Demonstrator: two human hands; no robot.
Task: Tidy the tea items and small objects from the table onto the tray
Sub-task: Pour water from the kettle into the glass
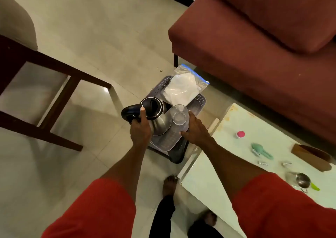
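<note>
A grey perforated tray (199, 101) sits on a low dark stool beside the white table (209, 168). My left hand (140, 128) grips the black handle of a steel electric kettle (158, 116), which is over the tray's near left part. My right hand (195, 130) holds a clear glass (180, 115) just right of the kettle, above the tray. A zip bag of white material (183, 86) lies across the tray's far end. On the table lie a pink-lidded pot (241, 134), a green tool (261, 151), two small sachets (263, 163), and a steel measuring cup (302, 180).
A dark red sofa (263, 46) stands behind the tray and table. A wooden chair frame (54, 92) is at the left over tiled floor. A brown cardboard box (311, 156) lies at the table's right. My bare feet (170, 185) are near the table corner.
</note>
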